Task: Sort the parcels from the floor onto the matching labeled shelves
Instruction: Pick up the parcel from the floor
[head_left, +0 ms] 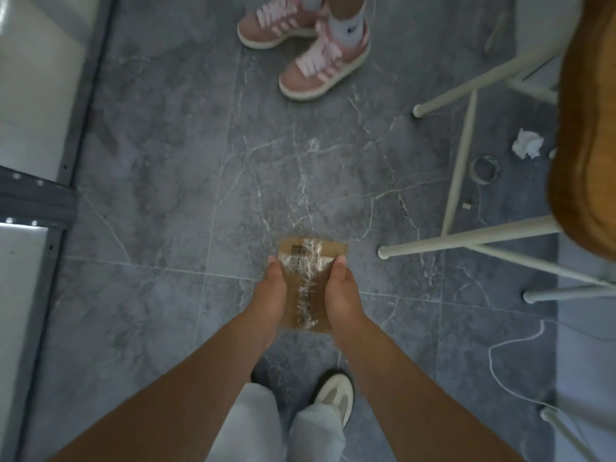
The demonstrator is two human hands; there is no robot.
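Parcel [308,285]: small, brown, taped; held above grey floor [166,228], clasped between left hand [271,295] and right hand [343,295], thumbs pressing top, label end outward, probably for reading. Shelf [33,201] at left.

Grey marbled tile floor [173,168] with crumpled paper [527,144], tape ring [485,170], white string [510,345], stool legs [463,241]

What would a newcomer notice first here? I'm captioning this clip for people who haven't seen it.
A small brown taped parcel sits at centre frame, held between the left hand and the right hand above the grey marble floor. Next, the pink sneakers of another person at top centre, and white stool legs at right.
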